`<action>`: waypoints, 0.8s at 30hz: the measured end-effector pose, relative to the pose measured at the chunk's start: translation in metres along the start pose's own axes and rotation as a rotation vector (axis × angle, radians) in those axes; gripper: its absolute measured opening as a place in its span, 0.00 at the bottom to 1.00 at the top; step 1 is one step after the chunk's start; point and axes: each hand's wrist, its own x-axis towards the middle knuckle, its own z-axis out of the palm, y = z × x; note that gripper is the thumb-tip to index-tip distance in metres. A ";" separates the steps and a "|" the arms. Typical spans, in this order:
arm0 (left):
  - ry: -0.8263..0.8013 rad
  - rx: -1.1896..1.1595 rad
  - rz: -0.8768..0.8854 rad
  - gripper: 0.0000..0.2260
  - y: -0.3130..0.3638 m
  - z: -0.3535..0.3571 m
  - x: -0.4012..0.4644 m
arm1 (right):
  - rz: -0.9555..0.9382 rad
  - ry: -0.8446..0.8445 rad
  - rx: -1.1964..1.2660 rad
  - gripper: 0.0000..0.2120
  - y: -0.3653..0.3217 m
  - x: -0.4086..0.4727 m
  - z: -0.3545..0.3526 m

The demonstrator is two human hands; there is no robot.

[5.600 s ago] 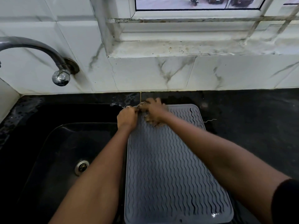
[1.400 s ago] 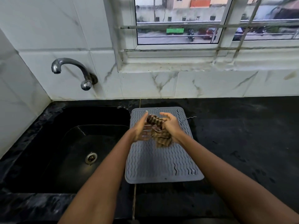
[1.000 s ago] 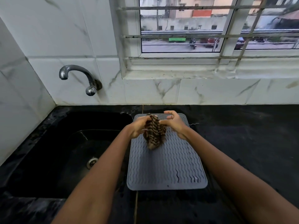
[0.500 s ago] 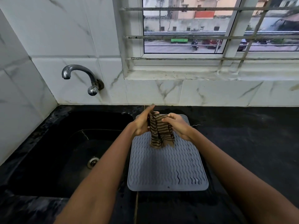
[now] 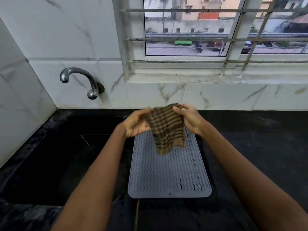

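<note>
Both hands grip the cloth by its top edge: left hand, right hand. It hangs above the mat's far end, by the sink.

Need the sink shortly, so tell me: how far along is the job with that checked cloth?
Looks done: the brown checked fabric cloth hangs mostly opened out. In hand: the left hand and right hand grip its top edge above the grey wavy rubber mat. Left, probably: it has not yet been laid down or hung up.
</note>
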 end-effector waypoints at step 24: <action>0.458 0.607 -0.087 0.06 -0.047 0.007 0.020 | 0.179 -0.101 -0.246 0.33 0.028 0.001 -0.019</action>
